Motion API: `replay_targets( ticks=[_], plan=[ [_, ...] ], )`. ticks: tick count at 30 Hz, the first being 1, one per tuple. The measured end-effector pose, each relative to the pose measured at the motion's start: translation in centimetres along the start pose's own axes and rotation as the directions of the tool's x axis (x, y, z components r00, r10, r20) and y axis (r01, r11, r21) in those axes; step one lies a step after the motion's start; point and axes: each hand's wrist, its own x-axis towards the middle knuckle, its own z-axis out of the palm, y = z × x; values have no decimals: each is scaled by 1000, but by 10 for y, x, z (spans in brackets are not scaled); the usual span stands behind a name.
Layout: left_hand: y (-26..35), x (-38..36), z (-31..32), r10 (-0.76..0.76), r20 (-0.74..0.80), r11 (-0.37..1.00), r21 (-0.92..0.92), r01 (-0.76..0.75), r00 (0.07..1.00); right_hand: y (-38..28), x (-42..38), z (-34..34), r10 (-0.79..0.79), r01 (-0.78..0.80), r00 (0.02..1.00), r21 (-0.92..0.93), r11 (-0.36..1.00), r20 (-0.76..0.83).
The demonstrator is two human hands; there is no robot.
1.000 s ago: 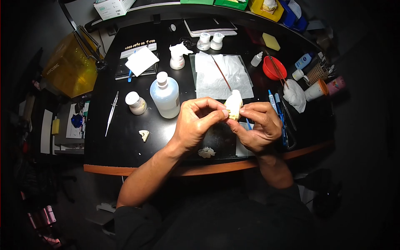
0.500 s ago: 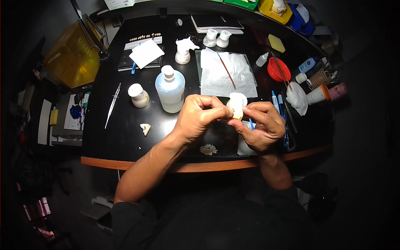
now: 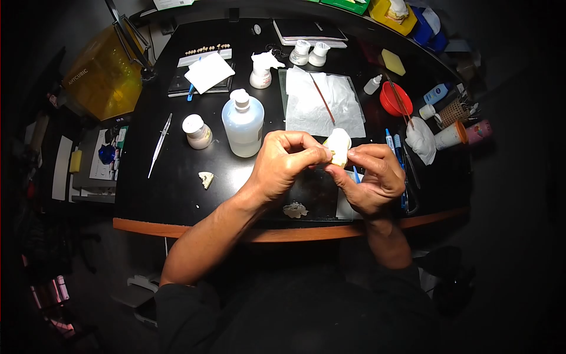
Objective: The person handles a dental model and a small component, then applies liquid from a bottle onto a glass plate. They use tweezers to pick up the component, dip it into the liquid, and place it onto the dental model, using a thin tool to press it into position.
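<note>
A white and yellowish dental model [image 3: 339, 143] is held up over the front part of the table. My right hand [image 3: 374, 177] grips its right side and lower edge between thumb and fingers. From the other side, my left hand [image 3: 289, 160] pinches at its left edge with thumb and forefinger; any small piece between those fingertips is hidden. Below my hands lies a patch of whitish crumbs [image 3: 295, 209]. Left of my left forearm is a small cream tooth-row piece [image 3: 206, 180]. Just behind the model, a thin brush [image 3: 322, 97] rests on white tissue [image 3: 348, 112].
A large translucent bottle [image 3: 243, 127] and a white-capped jar [image 3: 197, 132] stand left of my hands. Tweezers [image 3: 160, 144] lie farther left. To the right are a red bowl [image 3: 395, 99], crumpled tissue [image 3: 420, 140] and several pens. A wooden edge [image 3: 283, 235] borders the table front.
The dental model has turned slightly between my fingers, so its white face looks rounder. Both hands keep nearly the same place and grip. The whole view has shifted a little.
</note>
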Motion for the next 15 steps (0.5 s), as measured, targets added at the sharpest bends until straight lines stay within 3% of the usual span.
replay_targets(
  ticks=[15],
  plan=[
    [-1,-1,-4,33,73,999,-28,-31,997,0,-4,2,99,-98,995,167,981,3]
  ],
)
